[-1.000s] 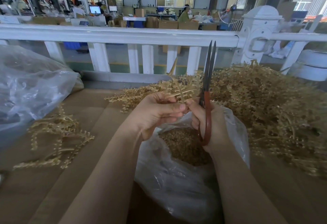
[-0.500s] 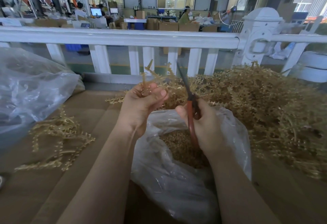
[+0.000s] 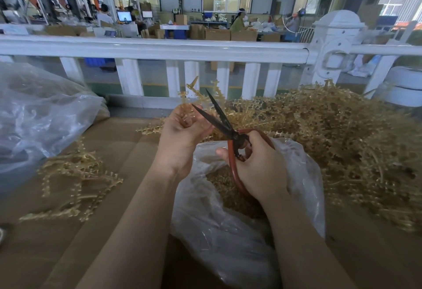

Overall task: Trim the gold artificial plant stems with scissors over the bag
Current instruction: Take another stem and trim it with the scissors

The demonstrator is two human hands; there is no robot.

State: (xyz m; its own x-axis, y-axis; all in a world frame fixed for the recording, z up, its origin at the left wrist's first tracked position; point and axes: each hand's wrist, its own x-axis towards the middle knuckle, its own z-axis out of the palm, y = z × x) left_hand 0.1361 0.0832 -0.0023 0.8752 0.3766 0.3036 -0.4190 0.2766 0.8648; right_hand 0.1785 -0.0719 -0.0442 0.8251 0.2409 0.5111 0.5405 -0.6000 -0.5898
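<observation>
Gold plastic plant stems (image 3: 194, 97) sit pinched in your left hand (image 3: 182, 135), its grip curled round them, raised higher than a second ago. Your right hand (image 3: 258, 165) clamps the red-handled black scissors (image 3: 225, 126), whose blades have swung from upright and closed to tilted left and apart, tips just beside the stems: a cut looks imminent. Below, the clear plastic bag (image 3: 219, 231) gapes at the table's near edge, ready for trimmings. Untrimmed stems (image 3: 331, 142) crowd the right side; a small cluster (image 3: 75, 181) lies left, leaving bare cardboard (image 3: 127, 151) between.
</observation>
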